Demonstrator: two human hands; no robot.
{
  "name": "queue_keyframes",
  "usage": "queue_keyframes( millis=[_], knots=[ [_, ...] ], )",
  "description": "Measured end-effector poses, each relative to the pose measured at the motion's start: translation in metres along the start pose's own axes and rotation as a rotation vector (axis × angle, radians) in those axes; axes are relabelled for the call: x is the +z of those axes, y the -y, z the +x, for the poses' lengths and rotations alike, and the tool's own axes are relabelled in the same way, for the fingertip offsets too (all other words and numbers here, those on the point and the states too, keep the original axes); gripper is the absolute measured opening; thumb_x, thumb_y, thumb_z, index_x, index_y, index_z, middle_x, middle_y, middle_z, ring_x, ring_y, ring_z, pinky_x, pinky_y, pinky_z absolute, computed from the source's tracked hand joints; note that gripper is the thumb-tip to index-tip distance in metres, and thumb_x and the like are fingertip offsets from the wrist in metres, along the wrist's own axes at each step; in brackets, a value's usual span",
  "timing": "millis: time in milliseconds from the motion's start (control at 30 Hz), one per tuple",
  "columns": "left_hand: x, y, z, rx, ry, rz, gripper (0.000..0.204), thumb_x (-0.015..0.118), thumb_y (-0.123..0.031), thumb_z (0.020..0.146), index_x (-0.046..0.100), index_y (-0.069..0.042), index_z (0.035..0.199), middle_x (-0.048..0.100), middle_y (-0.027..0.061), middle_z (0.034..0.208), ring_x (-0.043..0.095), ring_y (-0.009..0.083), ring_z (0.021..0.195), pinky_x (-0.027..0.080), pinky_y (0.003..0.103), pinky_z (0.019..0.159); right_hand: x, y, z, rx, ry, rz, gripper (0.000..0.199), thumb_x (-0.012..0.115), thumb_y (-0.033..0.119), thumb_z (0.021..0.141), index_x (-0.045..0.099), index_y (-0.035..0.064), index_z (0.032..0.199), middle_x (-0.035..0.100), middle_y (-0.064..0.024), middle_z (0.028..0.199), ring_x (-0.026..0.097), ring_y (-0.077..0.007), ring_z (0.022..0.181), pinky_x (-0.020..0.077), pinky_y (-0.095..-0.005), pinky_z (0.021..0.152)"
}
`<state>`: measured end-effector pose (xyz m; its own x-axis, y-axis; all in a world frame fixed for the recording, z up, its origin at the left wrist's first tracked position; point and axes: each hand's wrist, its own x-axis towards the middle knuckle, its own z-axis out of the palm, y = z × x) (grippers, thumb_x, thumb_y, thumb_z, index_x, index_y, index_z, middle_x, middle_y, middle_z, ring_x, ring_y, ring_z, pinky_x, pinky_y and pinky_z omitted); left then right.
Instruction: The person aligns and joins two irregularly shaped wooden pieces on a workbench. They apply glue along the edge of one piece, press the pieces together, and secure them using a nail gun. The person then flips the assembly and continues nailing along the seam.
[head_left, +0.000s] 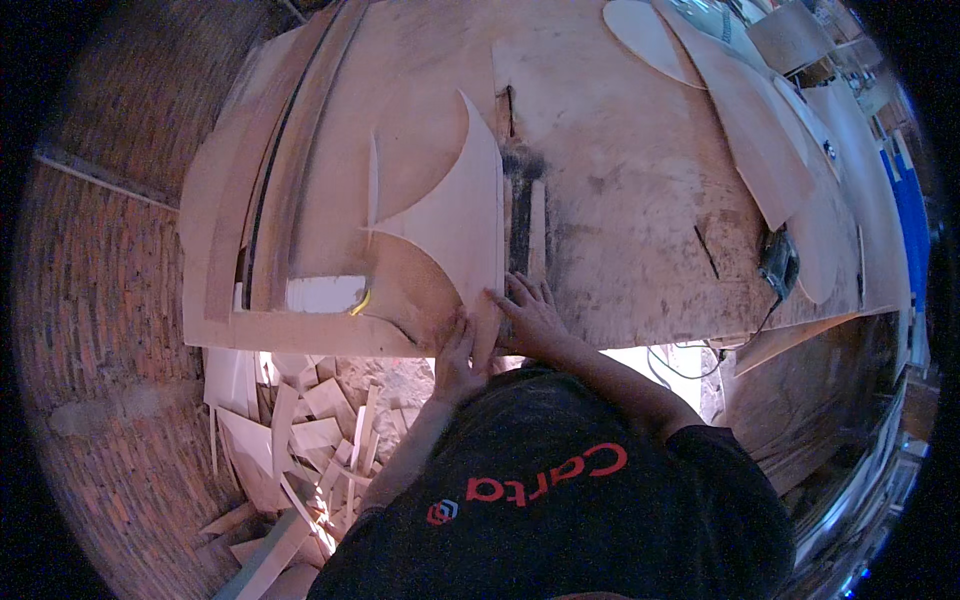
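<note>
A thin wooden panel [455, 215] lies on the worktable with its straight edge to the right. Two deep curves cut into its left side, leaving pointed corners. My left hand [458, 362] is closed on the near end of this panel, at the table's front edge. Beside it, my right hand [532, 318] rests with fingers spread, its thumb side touching the panel's straight edge. Just right of that edge a dark slot [520, 205] runs away from me, with blackened wood around it. A narrow wooden strip [538, 225] lies along the slot.
A long wooden rail [315, 150] spans the table's left. Nearby sit a white block [322, 293] and a curved thin offcut [374, 180]. Rightward are a corded power tool [778, 265] and large panels [745, 120]. Wood scraps [320, 430] are heaped below, beside a brick wall [100, 330].
</note>
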<state>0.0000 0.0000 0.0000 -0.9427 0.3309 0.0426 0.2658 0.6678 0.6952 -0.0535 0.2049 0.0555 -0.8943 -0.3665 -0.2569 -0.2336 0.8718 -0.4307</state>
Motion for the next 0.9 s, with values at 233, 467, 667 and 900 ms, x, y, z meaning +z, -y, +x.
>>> queue_keyframes(
  millis=[233,467,667,900],
  knots=[
    [0.034,0.009,0.027,-0.037,-0.025,-0.214,0.078,0.07,-0.029,0.085,0.039,0.011,0.143,0.038,0.0349,0.148,0.035,0.0464,0.141,0.023,0.054,0.118,0.01,-0.04,0.016,-0.056,-0.123,-0.039,0.085,0.073,0.051,0.077,0.04,0.0254,0.151,0.024,-0.0221,0.159,0.02,-0.0425,0.147,0.0122,-0.0654,0.117],
    [0.024,0.007,0.022,0.062,0.036,0.083,0.09,0.073,-0.041,0.08,0.037,0.009,0.146,0.034,0.03,0.153,0.028,0.043,0.146,0.007,0.065,0.117,0.004,-0.043,0.009,-0.045,-0.029,-0.061,0.102,0.077,0.064,0.069,0.036,0.0231,0.152,0.019,-0.022,0.16,0.017,-0.0403,0.149,0.013,-0.0655,0.117],
    [0.016,0.014,0.03,0.075,0.091,0.134,0.091,0.073,-0.043,0.08,0.037,0.007,0.147,0.033,0.0279,0.155,0.025,0.0416,0.147,0.007,0.063,0.118,0.007,-0.044,0.016,-0.044,-0.029,-0.041,0.102,0.077,0.065,0.069,0.034,0.0258,0.153,0.018,-0.0223,0.161,0.011,-0.0417,0.151,0.0074,-0.0676,0.116],
    [0.016,0.013,0.029,0.068,0.056,0.138,0.084,0.073,-0.038,0.08,0.043,0.009,0.142,0.036,0.029,0.153,0.026,0.0403,0.147,0.007,0.063,0.118,0.008,-0.043,0.019,-0.023,-0.028,-0.075,0.104,0.075,0.068,0.068,0.037,0.0213,0.152,0.017,-0.0233,0.161,0.015,-0.0428,0.149,0.0127,-0.0677,0.116]
  ],
)
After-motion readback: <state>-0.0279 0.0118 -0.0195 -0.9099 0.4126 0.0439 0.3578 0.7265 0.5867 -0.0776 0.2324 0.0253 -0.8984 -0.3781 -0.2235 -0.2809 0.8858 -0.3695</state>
